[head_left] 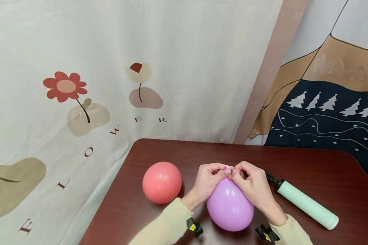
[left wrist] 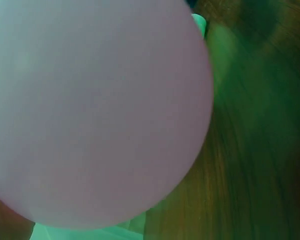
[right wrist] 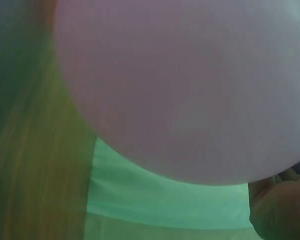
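A purple inflated balloon (head_left: 230, 206) hangs neck up between the two hands, over the front of the table. My left hand (head_left: 209, 178) pinches the balloon's neck from the left with thumb and index finger; a bit of purple rubber shows at the fingertips. From the right, my right hand (head_left: 254, 183) pinches the same neck, its fingertips meeting the left ones. The knuckles partly hide the neck. In the left wrist view the balloon (left wrist: 97, 115) fills most of the picture, and the balloon (right wrist: 185, 90) does likewise in the right wrist view.
A red inflated balloon (head_left: 162, 182) rests on the dark wooden table (head_left: 184, 149) to the left. A mint-green hand pump (head_left: 308, 205) with a black nozzle lies at the right. Behind the table hangs a printed curtain (head_left: 187, 68).
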A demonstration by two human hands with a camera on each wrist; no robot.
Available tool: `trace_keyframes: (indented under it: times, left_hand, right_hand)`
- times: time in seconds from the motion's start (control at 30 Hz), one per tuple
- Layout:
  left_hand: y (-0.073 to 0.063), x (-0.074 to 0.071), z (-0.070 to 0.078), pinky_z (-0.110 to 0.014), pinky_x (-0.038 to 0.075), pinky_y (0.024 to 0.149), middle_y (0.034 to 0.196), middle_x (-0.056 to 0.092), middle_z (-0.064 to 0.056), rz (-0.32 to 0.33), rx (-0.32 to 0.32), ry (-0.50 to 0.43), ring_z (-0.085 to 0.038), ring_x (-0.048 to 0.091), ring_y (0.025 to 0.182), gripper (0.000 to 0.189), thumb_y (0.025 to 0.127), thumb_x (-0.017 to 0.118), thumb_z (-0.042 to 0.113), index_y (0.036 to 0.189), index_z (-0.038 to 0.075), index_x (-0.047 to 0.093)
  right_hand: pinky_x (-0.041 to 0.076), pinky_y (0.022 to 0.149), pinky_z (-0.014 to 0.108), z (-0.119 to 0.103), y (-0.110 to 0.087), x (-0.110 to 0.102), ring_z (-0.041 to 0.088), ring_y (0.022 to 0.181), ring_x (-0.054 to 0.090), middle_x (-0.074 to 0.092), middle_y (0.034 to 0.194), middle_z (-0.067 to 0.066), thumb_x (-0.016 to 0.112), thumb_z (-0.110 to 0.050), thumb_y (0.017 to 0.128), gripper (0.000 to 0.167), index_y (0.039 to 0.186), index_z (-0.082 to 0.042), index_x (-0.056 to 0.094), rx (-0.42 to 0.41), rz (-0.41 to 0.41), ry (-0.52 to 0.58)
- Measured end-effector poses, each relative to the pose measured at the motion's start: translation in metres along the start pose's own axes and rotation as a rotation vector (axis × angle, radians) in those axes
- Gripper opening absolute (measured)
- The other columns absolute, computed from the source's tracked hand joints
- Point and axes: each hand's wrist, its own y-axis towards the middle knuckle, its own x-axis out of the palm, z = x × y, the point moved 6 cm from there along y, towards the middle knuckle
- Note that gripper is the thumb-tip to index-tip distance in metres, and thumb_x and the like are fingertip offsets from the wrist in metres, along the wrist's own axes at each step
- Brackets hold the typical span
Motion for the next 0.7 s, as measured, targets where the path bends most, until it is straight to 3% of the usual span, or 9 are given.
trace_keyframes:
  times: [0.13,0.3,0.37,0.5,0.6,0.7]
  left_hand:
    - [-0.002,0.007,0.002,-0.031,0.060,0.085,0.105,0.077,-0.019,0.061,0.023,-0.006,-0.008,0.074,0.095,0.017,0.096,0.073,0.006,0.107,-0.006,0.077]
    - [-0.005,0.009,0.006,-0.031,0.059,0.087,0.104,0.078,-0.008,0.119,0.097,0.124,-0.012,0.073,0.099,0.017,0.094,0.077,0.011,0.107,0.002,0.081]
    - [-0.006,0.008,0.003,-0.030,0.059,0.085,0.101,0.079,-0.009,0.116,0.072,0.115,-0.014,0.074,0.095,0.018,0.094,0.077,0.009,0.109,0.001,0.080]
    - [-0.006,0.008,-0.006,-0.026,0.059,0.078,0.094,0.077,-0.020,0.076,-0.068,-0.012,-0.016,0.077,0.086,0.021,0.094,0.075,0.003,0.110,-0.006,0.065]
    - [-0.005,0.007,-0.008,-0.022,0.057,0.073,0.088,0.074,-0.026,0.043,-0.145,-0.057,-0.010,0.075,0.080,0.023,0.094,0.075,0.002,0.101,-0.007,0.055]
    - [-0.004,0.007,-0.007,-0.020,0.056,0.069,0.087,0.074,-0.027,0.007,-0.164,-0.045,-0.005,0.072,0.076,0.019,0.093,0.076,0.002,0.094,-0.006,0.059]
  right_hand:
    - [0.041,0.051,0.020,-0.002,0.002,-0.006,0.004,0.062,0.047,0.050,0.073,-0.012,0.074,-0.001,0.088,0.027,0.078,-0.022,0.060,-0.075,0.045,-0.078]
    - [0.044,0.053,0.018,-0.001,0.002,-0.007,0.004,0.064,0.048,0.049,0.077,-0.006,0.076,0.004,0.083,0.024,0.084,-0.015,0.060,-0.182,0.095,-0.189]
    - [0.048,0.055,0.019,-0.002,0.001,-0.007,0.005,0.066,0.052,0.051,0.081,-0.003,0.077,0.002,0.082,0.023,0.088,-0.012,0.060,-0.226,0.114,-0.227]
    - [0.054,0.054,0.024,-0.007,-0.004,-0.008,0.008,0.067,0.060,0.057,0.087,0.004,0.070,-0.014,0.090,0.011,0.094,-0.007,0.062,-0.361,0.191,-0.284]
    - [0.053,0.051,0.026,-0.014,-0.009,-0.010,0.010,0.063,0.061,0.060,0.087,0.006,0.060,-0.026,0.101,0.024,0.092,-0.005,0.064,-0.499,0.273,-0.307]
    - [0.050,0.047,0.026,-0.022,-0.013,-0.012,0.013,0.058,0.058,0.063,0.083,0.007,0.056,-0.032,0.107,0.037,0.087,-0.003,0.066,-0.628,0.337,-0.313]
